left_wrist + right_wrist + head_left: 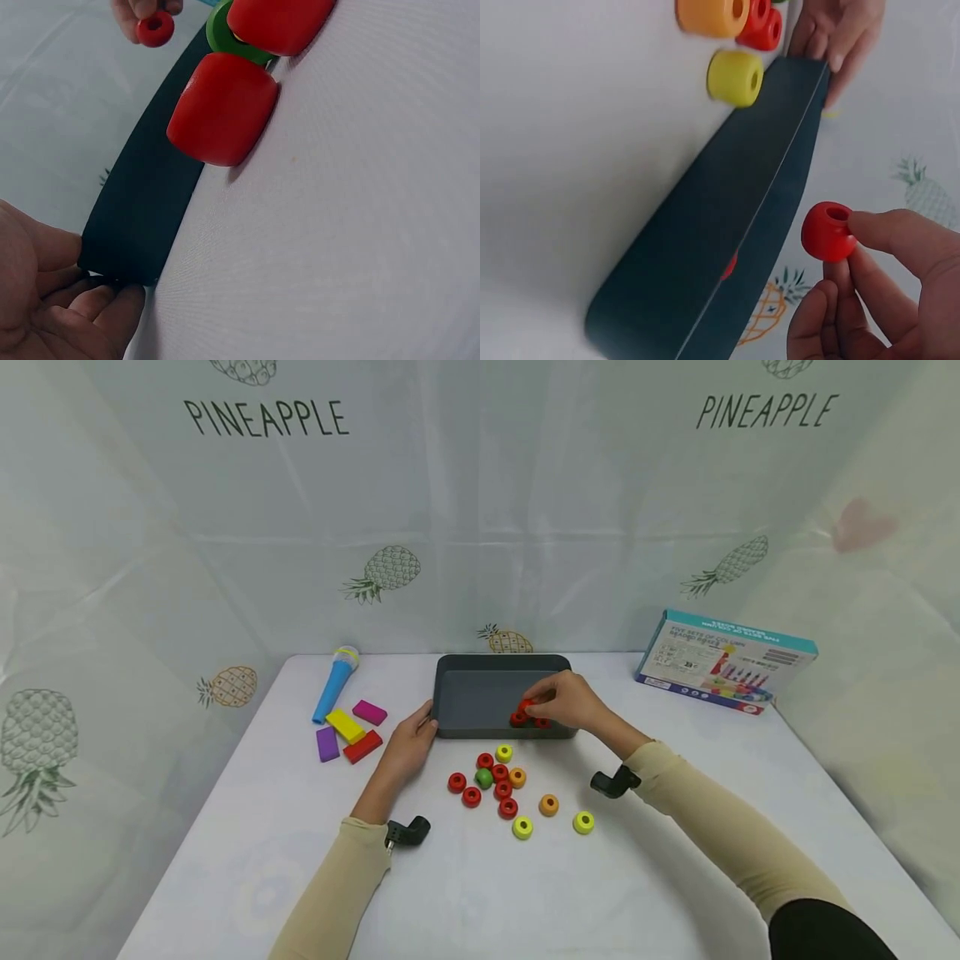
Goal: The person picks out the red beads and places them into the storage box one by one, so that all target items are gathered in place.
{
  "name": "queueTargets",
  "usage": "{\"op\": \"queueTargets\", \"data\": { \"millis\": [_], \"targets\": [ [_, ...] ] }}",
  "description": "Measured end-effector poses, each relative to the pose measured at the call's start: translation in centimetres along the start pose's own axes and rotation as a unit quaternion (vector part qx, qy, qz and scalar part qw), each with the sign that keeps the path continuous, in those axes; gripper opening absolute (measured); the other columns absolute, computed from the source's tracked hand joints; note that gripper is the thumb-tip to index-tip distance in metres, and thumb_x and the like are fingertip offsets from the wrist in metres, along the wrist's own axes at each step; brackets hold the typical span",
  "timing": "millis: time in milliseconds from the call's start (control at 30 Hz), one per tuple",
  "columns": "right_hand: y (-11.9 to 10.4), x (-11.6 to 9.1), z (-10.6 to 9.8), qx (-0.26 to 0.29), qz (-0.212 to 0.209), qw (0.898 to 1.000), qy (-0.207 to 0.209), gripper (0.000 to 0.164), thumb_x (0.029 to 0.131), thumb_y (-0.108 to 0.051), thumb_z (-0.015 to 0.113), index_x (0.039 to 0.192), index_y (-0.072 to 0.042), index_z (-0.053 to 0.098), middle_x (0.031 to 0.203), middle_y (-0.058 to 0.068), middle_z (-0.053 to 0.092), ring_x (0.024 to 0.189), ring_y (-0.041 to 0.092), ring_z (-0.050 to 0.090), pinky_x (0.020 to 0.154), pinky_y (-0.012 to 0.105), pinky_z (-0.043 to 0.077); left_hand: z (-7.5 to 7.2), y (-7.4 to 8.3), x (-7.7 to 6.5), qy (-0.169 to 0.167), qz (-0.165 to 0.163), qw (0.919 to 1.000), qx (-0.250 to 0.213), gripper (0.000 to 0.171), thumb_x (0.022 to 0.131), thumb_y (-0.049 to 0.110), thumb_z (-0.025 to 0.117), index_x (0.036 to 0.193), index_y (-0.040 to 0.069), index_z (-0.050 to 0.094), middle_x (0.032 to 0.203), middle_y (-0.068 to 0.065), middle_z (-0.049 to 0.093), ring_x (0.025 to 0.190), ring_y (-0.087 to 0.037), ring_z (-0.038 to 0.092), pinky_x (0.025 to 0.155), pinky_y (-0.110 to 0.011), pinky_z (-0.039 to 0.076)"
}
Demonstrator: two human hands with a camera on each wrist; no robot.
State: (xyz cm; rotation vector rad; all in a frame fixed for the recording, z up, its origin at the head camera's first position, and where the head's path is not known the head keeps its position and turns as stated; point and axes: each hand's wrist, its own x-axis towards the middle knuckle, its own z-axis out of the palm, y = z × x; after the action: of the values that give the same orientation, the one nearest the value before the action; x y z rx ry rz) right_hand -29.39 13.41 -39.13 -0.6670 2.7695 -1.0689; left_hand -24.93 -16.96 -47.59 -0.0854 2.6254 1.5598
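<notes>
A pale sheet [450,510] printed with pineapples fills the top of the frame, and a white table [450,910] spreads below it. A box [727,660] stands at the right of the frame, probably set there to leave the middle free. The dark tray [472,693] lies at the centre, seemingly placed so that both hands reach it easily.

The left hand [411,743] grips the tray's lower left corner, thumb and fingers around the edge, likely to keep it from sliding. The right hand [566,700] is over the tray's lower right part, its digits closed in a pinch on 1 red bead [826,236].

A microphone [333,685] lies at the left of the frame, just above 4 blocks [346,727]; these look put aside.

At the lower centre, 12 loose beads [503,790] lie below the tray: 6 red, 3 yellow, 2 orange and 1 green, near enough for short reaches. 2 tray beads [517,719], also red, lie inside its lower right corner, just under the right hand.

The red bead sits right at the fingertips, between the thumb and a finger below. Its hole faces up beside the thumb in the right wrist view; that light hold presumably leaves most of it uncovered.
</notes>
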Motion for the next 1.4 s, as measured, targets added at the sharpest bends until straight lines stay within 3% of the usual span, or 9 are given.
{"op": "queueTargets", "data": {
  "millis": [533, 967, 1400],
  "targets": [
    [2.3, 2.6, -0.7, -0.028, 0.035, 0.998, 0.033, 0.024, 0.09, -0.017, 0.075, 0.112, -0.008, 0.078, 0.107, 0.011, 0.077, 0.088, 0.022, 0.067, 0.072, 0.03, 0.057, 0.0, 0.3, -0.2, 0.001, 0.002, 1.0, -0.002, 0.055, 0.107, 0.033, 0.046, 0.16, 0.027, 0.031, 0.164, -0.002, 0.036, 0.154, -0.027, 0.03, 0.124, -0.052, 0.027],
    [3.1, 3.8, -0.5, -0.056, 0.053, 0.997, 0.017, 0.027, 0.091, -0.017, 0.073, 0.115, -0.003, 0.076, 0.116, 0.016, 0.075, 0.101, 0.029, 0.069, 0.084, 0.042, 0.06, 0.1, 0.0, -0.1, 0.004, -0.007, 1.0, -0.003, 0.055, 0.107, 0.034, 0.047, 0.16, 0.029, 0.032, 0.164, -0.003, 0.037, 0.154, -0.028, 0.031, 0.123, -0.053, 0.028],
    [4.7, 4.2, 0.5, -0.066, 0.062, 0.996, 0.014, 0.03, 0.09, -0.014, 0.074, 0.116, 0.0, 0.075, 0.116, 0.017, 0.074, 0.105, 0.031, 0.07, 0.089, 0.045, 0.06, 0.3, -0.2, -0.3, 0.011, -0.005, 0.9999, 0.001, 0.056, 0.106, 0.034, 0.048, 0.16, 0.029, 0.032, 0.164, -0.002, 0.037, 0.153, -0.028, 0.032, 0.123, -0.054, 0.029]
  ]
}}
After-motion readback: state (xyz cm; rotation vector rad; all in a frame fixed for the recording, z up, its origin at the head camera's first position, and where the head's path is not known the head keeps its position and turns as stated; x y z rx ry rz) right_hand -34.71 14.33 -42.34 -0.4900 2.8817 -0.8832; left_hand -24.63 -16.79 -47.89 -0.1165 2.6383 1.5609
